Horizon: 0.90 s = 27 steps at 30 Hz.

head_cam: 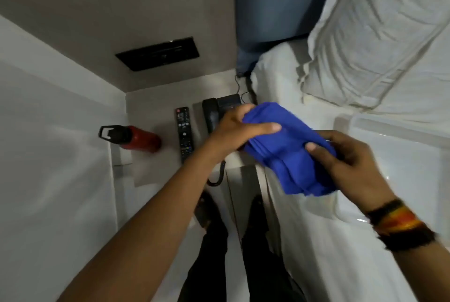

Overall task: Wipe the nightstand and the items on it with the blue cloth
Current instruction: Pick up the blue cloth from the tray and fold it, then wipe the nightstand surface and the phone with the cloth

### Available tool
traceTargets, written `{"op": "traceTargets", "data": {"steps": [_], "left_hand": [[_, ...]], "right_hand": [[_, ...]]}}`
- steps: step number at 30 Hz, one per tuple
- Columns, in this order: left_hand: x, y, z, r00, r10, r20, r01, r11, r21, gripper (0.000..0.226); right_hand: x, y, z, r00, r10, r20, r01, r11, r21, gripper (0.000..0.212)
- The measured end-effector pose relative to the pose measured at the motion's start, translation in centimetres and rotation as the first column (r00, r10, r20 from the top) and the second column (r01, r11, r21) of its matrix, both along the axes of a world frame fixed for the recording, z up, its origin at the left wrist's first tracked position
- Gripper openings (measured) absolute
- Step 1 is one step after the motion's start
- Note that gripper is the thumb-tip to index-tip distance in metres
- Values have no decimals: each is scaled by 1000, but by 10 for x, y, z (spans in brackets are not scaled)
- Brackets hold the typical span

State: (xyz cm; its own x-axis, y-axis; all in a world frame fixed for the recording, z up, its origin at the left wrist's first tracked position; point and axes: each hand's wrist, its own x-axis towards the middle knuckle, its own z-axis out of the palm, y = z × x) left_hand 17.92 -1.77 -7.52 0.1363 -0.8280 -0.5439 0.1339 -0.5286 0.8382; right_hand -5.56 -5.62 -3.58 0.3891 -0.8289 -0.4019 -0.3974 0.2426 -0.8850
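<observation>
Both hands grip the blue cloth (287, 148) in the air above the nightstand's (151, 170) near right corner: left hand (233, 131) pinching its far end, arm stretched forward, right hand (348, 163) clamping the near side, wristband (401, 226) showing. Behind the cloth: phone (214, 111); left of it remote (184, 131), then red bottle (134, 139) lying on its side

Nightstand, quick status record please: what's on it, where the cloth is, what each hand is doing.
surface: nightstand
items on it: red bottle standing at left, remote in the middle, black phone at right, partly hidden
cloth: blue cloth bunched, held above the nightstand's right edge
left hand: gripping cloth
right hand: gripping cloth
wiping: not yet touching surface
</observation>
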Motion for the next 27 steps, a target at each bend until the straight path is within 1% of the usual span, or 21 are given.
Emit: {"op": "traceTargets", "data": {"steps": [2,4,5,6,8,9,10,11,12,13,14,15,16,17,18,19,20,21,23,25,27], "left_hand": [[38,18,-26,983,180,-29,-177,981,82,27],[74,23,-55,941,339,3,-338,937,90,17],[94,18,-70,919,394,14,-393,916,76,18],[111,10,-83,897,442,19,-442,895,54,20],[146,-3,-110,859,510,-52,-511,860,-2,23],[156,-6,-126,849,520,-93,-523,852,-3,25],[158,-3,-142,849,520,-96,-521,854,21,28],[152,4,-158,860,510,-34,-508,860,45,31],[141,19,-176,869,482,112,-490,870,58,34],[128,38,-195,862,424,279,-454,890,51,36],[112,59,-209,840,355,410,-401,915,31,41],[95,79,-221,826,286,485,-330,944,4,49],[82,95,-231,820,195,539,-226,974,-10,56],[72,106,-241,789,96,606,-114,993,-10,64],[65,113,-249,727,-1,687,-3,1000,5,74],[59,117,-259,654,-74,753,78,996,30,85],[55,118,-264,596,-111,795,117,992,50,93],[55,116,-272,565,-124,816,124,990,65,93],[55,113,-283,497,-106,861,125,991,50,78],[55,113,-291,421,-90,903,137,990,35,70],[55,116,-294,346,-86,934,132,990,42,71]], "right_hand": [[51,2,-33,999,21,27,-23,995,93,13],[101,1,-74,1000,-10,26,6,986,164,13],[126,-3,-93,999,-36,32,30,982,187,13],[149,-7,-109,996,-70,48,58,976,209,14],[189,-19,-144,988,-141,55,124,963,241,12],[203,-21,-159,986,-164,21,153,954,256,9],[210,-21,-175,983,-174,-49,181,950,254,8],[213,-20,-189,977,-162,-142,190,958,213,5],[212,-16,-201,960,-116,-254,152,981,124,8],[211,-10,-210,929,-56,-365,59,998,-4,23],[209,-5,-216,894,-3,-448,-66,988,-139,38],[209,-2,-220,872,36,-488,-189,945,-268,50],[213,-3,-223,861,77,-503,-296,879,-374,59],[221,-6,-227,842,127,-524,-397,803,-444,65],[232,-12,-233,808,174,-563,-488,733,-473,69],[243,-17,-241,765,214,-608,-561,686,-464,71],[253,-22,-251,725,241,-645,-609,661,-438,71],[261,-23,-260,697,253,-671,-636,652,-414,71],[270,-20,-279,678,235,-696,-641,653,-404,66],[270,-12,-287,699,207,-685,-623,647,-440,60],[259,1,-288,722,235,-651,-626,622,-470,58]]}}
